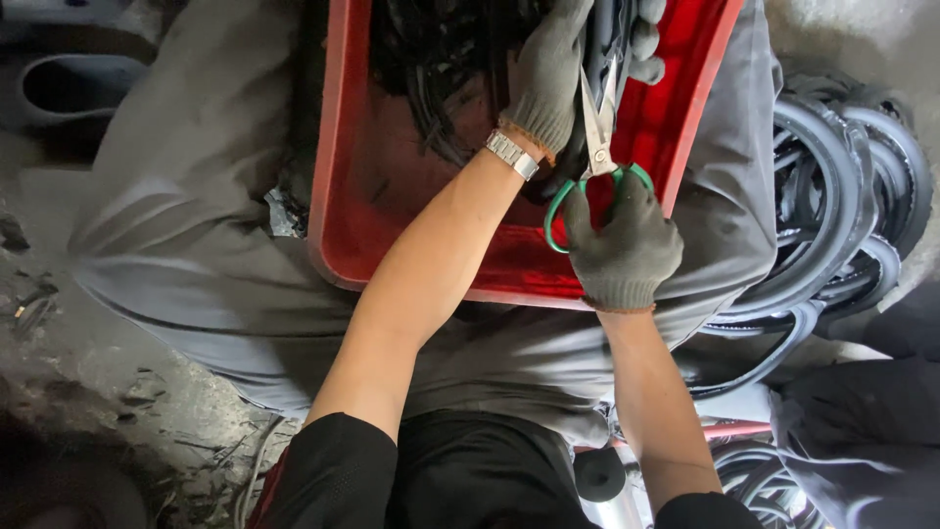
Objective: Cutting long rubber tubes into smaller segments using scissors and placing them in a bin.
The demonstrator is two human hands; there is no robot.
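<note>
grey-gloved right hand (624,245), right of centre, grips the green handles of the scissors (593,162), fingers closed through the loops, blades pointing up and slightly parted. above it at top centre, the gloved left hand (550,73) closes around black strips (599,39). both sit over the red tray (392,186) on the lap.

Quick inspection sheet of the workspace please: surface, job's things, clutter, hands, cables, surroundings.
Surface: red plastic tray resting on the person's lap, over grey trousers.
Job's things: green-handled scissors, blades open at a black rubber strip.
Clutter: black rubber offcuts piled in the tray.
Hands: both gloved; left hand grips the strip, right hand works the scissors; wristwatch on the left wrist.
Cables: nothing seen.
Surroundings: coiled black rubber strips at the right; dirty concrete floor with scraps.
</note>
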